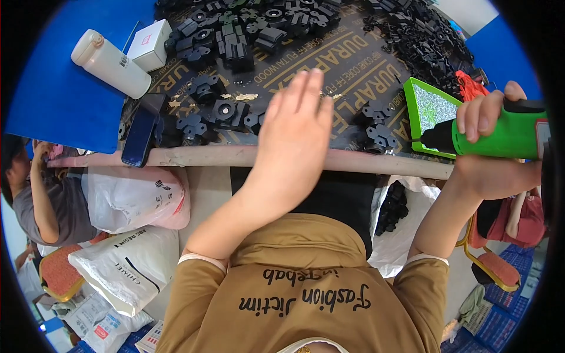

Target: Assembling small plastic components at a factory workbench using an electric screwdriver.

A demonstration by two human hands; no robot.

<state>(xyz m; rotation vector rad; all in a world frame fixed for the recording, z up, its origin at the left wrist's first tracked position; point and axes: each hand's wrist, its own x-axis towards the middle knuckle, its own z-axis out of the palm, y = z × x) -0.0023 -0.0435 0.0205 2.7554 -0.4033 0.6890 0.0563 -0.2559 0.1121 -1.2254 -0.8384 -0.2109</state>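
Note:
My left hand (294, 141) is stretched out over the table's near edge, its back toward me and its fingers extended. The thumb and whatever lies under the palm are hidden. Black plastic parts (228, 113) with round holes sit just left of it, one partly covered by the hand. Wrapped round a green and black electric screwdriver (512, 135), my right hand (482, 115) holds it level, with the tip pointing left. That tip is near a pair of black parts (378, 136) and in front of a green tray (414, 106) of small silvery pieces.
Heaps of black parts (235, 38) and smaller black pieces (429, 38) cover the table's far side. A white flask (112, 65), a white box (150, 46) and a phone (141, 130) stand at left. Full sacks (132, 265) lie below; other people sit at both sides.

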